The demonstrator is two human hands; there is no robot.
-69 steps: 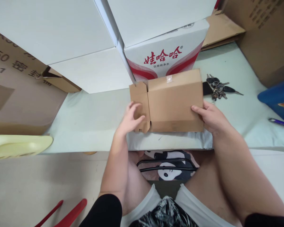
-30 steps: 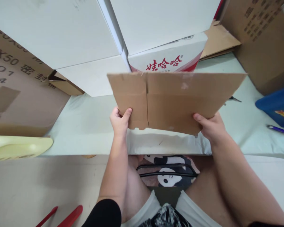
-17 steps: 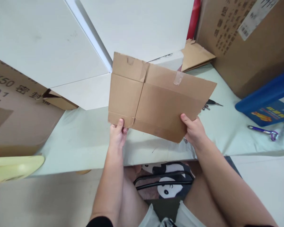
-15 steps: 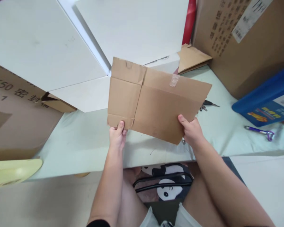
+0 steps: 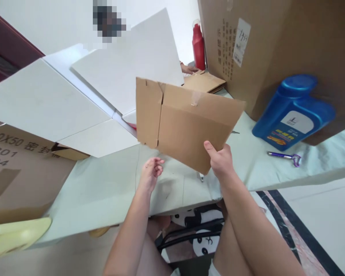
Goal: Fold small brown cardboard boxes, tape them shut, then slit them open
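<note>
My right hand (image 5: pixel 220 158) grips the lower right edge of a flattened cardboard box (image 5: pixel 192 126), thumb on the face towards me. The brown box is held up at a tilt over the table, with a strip of clear tape near its top edge. Just below the box's lower left corner is my left hand (image 5: pixel 153 170), apart from it, fingers loosely bent and nothing in them. Partly behind the box and my right hand, a small metal object (image 5: pixel 201 177) lies on the cloth.
White panels (image 5: pixel 132 57) stand behind the box. A blue bottle (image 5: pixel 293 111) and a purple peeler (image 5: pixel 284 156) are on the right of the table (image 5: pixel 109 180). At the back are folded cardboard (image 5: pixel 204 81), a red bottle (image 5: pixel 198 46) and another person's hand (image 5: pixel 189 69). Large cartons (image 5: pixel 25 168) flank both sides.
My left hand has let go of the cardboard's lower left corner and dropped slightly away. My right hand keeps its hold. The view has shifted, showing another person at the back.
</note>
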